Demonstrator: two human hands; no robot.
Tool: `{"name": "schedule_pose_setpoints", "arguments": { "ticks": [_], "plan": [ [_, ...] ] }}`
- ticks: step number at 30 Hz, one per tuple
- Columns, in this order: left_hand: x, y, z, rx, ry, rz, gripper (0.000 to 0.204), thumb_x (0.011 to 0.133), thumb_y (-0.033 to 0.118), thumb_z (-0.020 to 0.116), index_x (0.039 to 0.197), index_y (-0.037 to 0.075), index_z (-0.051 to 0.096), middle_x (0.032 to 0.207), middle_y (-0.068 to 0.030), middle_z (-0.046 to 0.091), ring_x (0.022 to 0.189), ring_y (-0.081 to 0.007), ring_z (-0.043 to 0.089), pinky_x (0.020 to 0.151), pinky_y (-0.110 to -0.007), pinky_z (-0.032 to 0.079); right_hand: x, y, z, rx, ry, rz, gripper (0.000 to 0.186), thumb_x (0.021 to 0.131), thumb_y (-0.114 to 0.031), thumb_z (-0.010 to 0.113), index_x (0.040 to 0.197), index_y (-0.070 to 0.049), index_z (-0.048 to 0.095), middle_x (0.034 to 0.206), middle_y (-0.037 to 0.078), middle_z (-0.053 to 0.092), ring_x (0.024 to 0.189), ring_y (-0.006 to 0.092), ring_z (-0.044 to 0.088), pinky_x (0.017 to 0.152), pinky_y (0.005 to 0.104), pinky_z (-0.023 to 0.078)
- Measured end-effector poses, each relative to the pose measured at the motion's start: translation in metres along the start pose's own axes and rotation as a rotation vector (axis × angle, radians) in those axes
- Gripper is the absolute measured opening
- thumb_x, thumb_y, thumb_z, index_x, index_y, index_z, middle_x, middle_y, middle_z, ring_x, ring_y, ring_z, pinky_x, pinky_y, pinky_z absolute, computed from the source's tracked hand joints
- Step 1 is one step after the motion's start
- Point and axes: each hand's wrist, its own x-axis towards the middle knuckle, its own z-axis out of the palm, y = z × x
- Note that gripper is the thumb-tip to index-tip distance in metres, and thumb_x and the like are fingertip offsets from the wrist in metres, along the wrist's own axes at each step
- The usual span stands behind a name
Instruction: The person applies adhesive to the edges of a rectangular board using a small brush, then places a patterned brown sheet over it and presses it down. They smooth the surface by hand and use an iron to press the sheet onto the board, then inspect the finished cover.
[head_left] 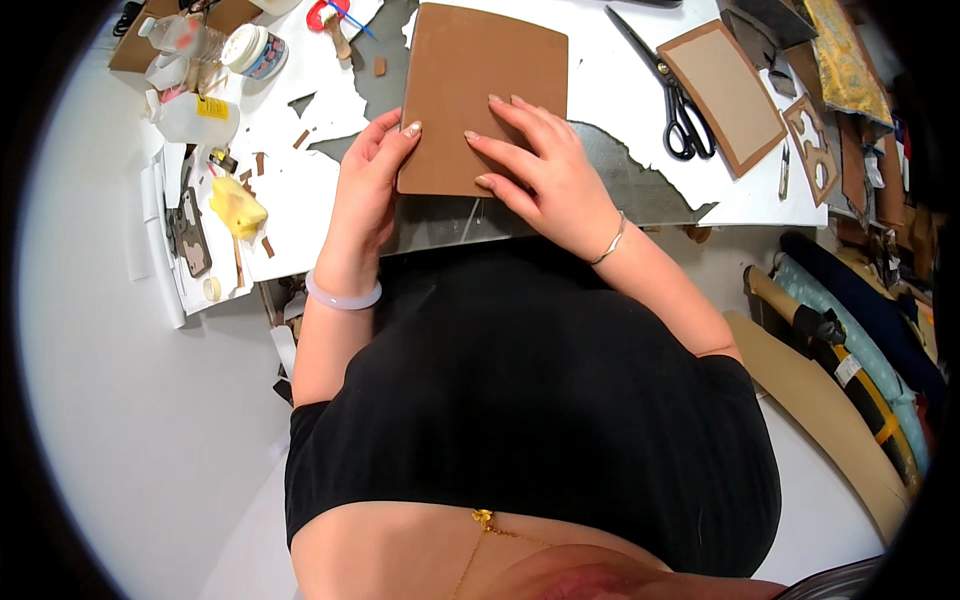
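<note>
Right hand (pixel 545 165) lies flat and open on the brown board (pixel 480 95), pressing it to the worktop (pixel 620 90). Left hand (pixel 372 170) grips the board's near left edge. Smoothing seems in hand; next probably needs even pressure outward. Scissors (pixel 675 100) lie right of it.

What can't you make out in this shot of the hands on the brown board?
Head view only:
- Under the brown board: hidden by the board itself.
- Left hand fingertips at the board's edge: tucked out of sight.
- Right hand palm: turned down against the board.
- Rolls at right: cut off by the dark rim.
- Bottles top left: too small, blurred.
</note>
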Motion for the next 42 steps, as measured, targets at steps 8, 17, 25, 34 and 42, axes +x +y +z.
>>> {"name": "schedule_pose_setpoints", "arguments": {
  "ticks": [8,17,25,34,42],
  "plan": [
    [-0.005,-0.003,0.001,-0.004,0.015,0.003,0.052,0.103,0.014,0.067,0.145,-0.008,0.045,0.126,-0.0133,0.072,0.112,-0.0156,0.069,0.096,-0.028,0.054,-0.001,0.005,0.01,0.072,0.106,0.061,0.026,0.086,-0.014,0.081,0.112,-0.014,0.079,0.127,0.007,0.068,0.117,0.0296,0.065,0.099,0.0427,0.05],
    [-0.002,-0.02,-0.004,0.026,0.009,-0.003,0.055,0.098,0.008,0.072,0.141,-0.011,0.043,0.129,-0.0163,0.069,0.117,-0.0173,0.067,0.102,-0.03,0.052,0.001,0.005,0.017,0.049,0.068,0.094,0.028,0.079,-0.008,0.086,0.106,-0.017,0.083,0.093,-0.002,0.062,0.082,0.0181,0.056,0.076,0.0325,0.048],
    [-0.001,-0.023,-0.008,0.052,0.004,-0.015,0.053,0.099,0.005,0.069,0.142,-0.01,0.042,0.133,-0.0165,0.067,0.119,-0.0173,0.066,0.102,-0.029,0.052,0.007,0.006,0.017,0.008,0.018,0.01,0.031,0.076,-0.008,0.087,0.105,-0.017,0.083,0.091,-0.003,0.062,0.081,0.0173,0.057,0.076,0.033,0.043],
    [-0.003,-0.018,-0.004,0.054,0.03,-0.061,0.052,0.099,0.002,0.068,0.142,-0.01,0.041,0.133,-0.0147,0.067,0.113,-0.0137,0.068,0.092,-0.024,0.054,0.007,0.005,0.019,0.022,0.016,-0.015,0.03,0.072,-0.003,0.087,0.099,-0.013,0.083,0.088,-0.002,0.065,0.078,0.0171,0.061,0.073,0.032,0.043],
    [-0.002,-0.02,-0.009,0.065,0.011,-0.078,0.051,0.1,0.002,0.068,0.142,-0.009,0.041,0.132,-0.014,0.068,0.11,-0.0121,0.068,0.087,-0.023,0.055,0.005,0.008,0.022,-0.05,0.074,-0.006,0.032,0.068,-0.002,0.088,0.097,-0.013,0.082,0.086,-0.004,0.066,0.078,0.0162,0.06,0.074,0.0313,0.043]
  ]
}}
